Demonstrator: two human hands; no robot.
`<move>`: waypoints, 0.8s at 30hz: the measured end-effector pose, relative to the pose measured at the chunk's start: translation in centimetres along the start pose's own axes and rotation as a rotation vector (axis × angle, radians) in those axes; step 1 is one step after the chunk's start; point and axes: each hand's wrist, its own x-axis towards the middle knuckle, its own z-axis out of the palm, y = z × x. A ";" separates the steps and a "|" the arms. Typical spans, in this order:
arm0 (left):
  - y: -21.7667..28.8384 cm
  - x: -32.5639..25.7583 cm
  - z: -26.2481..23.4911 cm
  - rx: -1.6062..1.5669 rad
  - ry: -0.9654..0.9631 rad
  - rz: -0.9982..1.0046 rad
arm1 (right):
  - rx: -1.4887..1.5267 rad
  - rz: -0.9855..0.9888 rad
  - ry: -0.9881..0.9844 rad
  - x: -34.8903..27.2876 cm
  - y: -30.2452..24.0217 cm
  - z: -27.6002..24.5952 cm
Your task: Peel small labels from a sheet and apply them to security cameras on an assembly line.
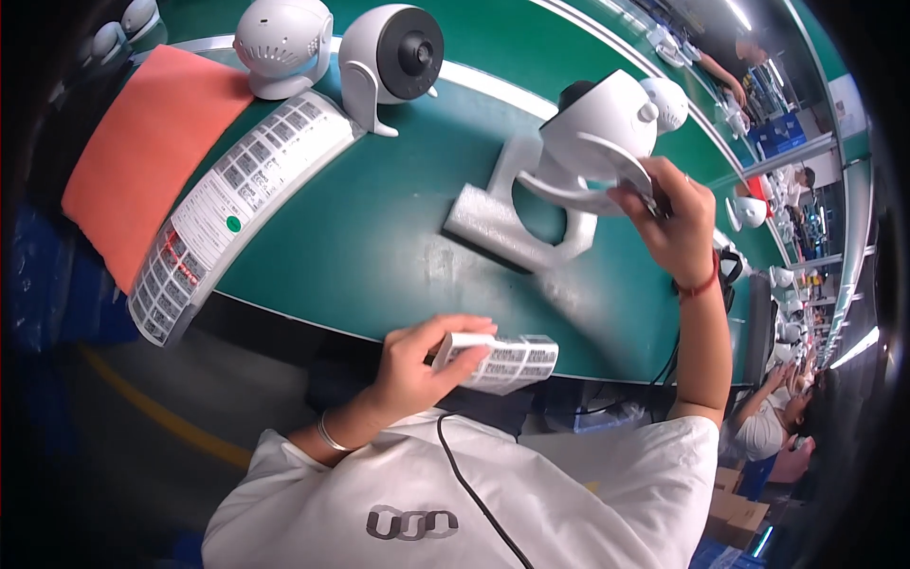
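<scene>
My left hand (414, 368) is closed on a small stack of printed label sheets (517, 362), held over the table's near edge with the thumb on top. My right hand (675, 216) grips the curved stand of a white ball-shaped security camera (599, 119). That camera is tilted, its dark front turned to the far left. Below and left of it, a grey-white foam cradle (507, 226) with a rounded cutout lies on the green table (379, 242). Whether the camera touches the cradle, I cannot tell.
Two more white security cameras (284, 43) (393, 57) stand at the back left. A long pile of label sheets (248, 171) lies beside an orange sheet (152, 152). Another white camera (666, 102) sits behind mine. Co-workers (766, 417) are along the right side.
</scene>
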 end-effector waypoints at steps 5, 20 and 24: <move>-0.2 0.3 0.2 -0.117 0.008 -0.023 | 0.068 0.061 -0.050 -3.9 -2.0 0.4; 0.2 0.2 0.2 -0.207 0.013 -0.013 | 0.357 -0.023 -0.008 -10.4 -8.1 5.6; 1.3 0.6 0.7 -0.316 -0.047 -0.113 | 0.379 0.064 0.102 -11.0 -9.5 6.4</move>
